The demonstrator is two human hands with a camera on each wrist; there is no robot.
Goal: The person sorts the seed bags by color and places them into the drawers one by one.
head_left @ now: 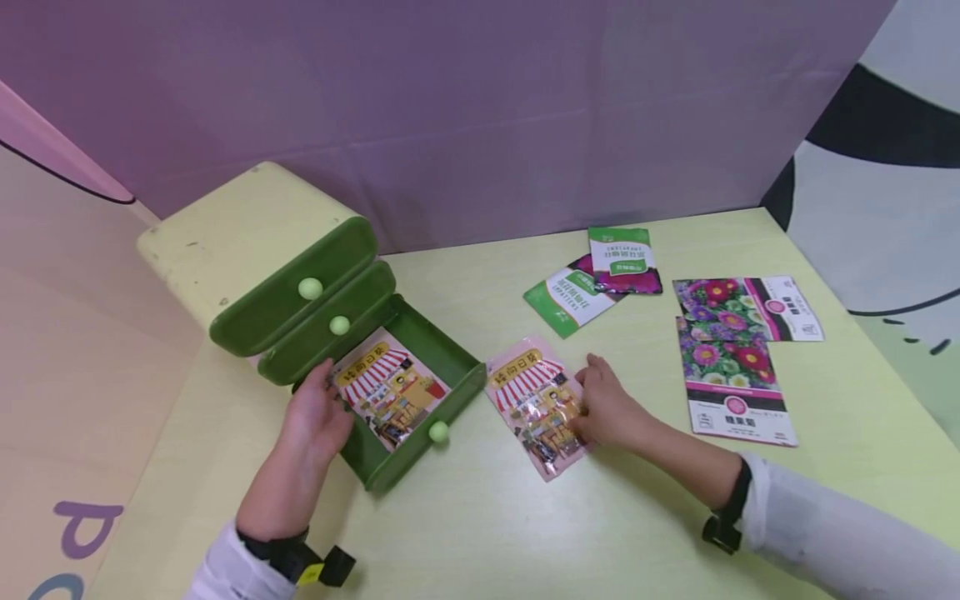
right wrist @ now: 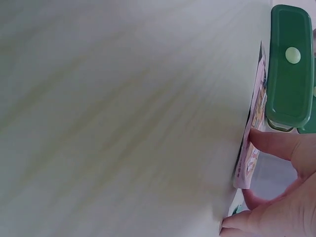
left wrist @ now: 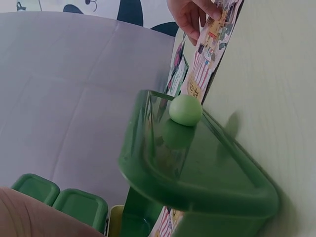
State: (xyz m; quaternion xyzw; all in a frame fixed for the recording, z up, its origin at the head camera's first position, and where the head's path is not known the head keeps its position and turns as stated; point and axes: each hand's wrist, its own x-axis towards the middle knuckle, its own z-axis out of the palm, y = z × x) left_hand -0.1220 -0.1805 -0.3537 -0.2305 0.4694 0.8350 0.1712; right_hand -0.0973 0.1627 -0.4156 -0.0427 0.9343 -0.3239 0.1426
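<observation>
A pink seed packet (head_left: 536, 408) with a red-and-white awning picture lies by the front of the open drawer. My right hand (head_left: 611, 408) pinches its right edge; in the right wrist view the thumb (right wrist: 271, 143) presses on its face. A matching pink packet (head_left: 393, 387) lies inside the green drawer (head_left: 442, 342), the lowest one, which is pulled out. Over that drawer's left side rests my left hand (head_left: 315, 417), fingers loosely bent beside the inner packet's left edge. The left wrist view shows only part of this hand, with its fingertips hidden.
The cream cabinet (head_left: 262, 242) has two shut green drawers above the open one. Two green-and-white flower packets (head_left: 626, 258) overlap near the back edge. Two more flower packets (head_left: 738, 400) overlap at the right. A purple wall (head_left: 480, 125) stands behind the table.
</observation>
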